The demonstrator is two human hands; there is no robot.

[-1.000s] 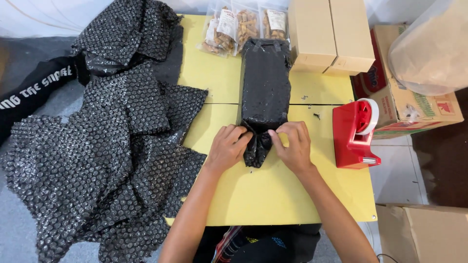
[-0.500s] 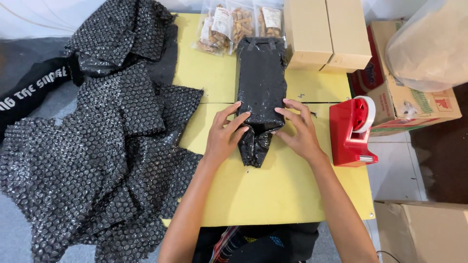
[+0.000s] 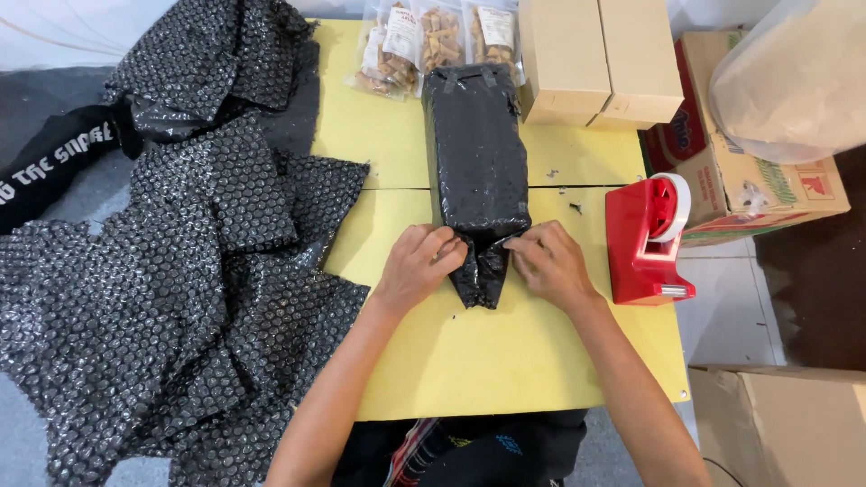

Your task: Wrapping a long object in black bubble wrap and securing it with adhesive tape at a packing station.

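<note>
Both hands, left hand (image 3: pixel 417 266) and right hand (image 3: pixel 550 266), pinch the black bubble-wrapped parcel (image 3: pixel 478 153) at its near end on the yellow worktop (image 3: pixel 505 361); a red tape dispenser (image 3: pixel 645 242) stands just right, bare worktop nearer.

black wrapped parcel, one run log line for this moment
left hand: pinching wrap end | right hand: pinching wrap end | black wrapped parcel: flat on yellow table

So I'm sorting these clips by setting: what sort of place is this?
Most likely a small packing station for shipping goods. Both hands fold the end of a parcel wrapped in black bubble wrap on a yellow table, with a red tape dispenser and plain cardboard boxes alongside.
</note>
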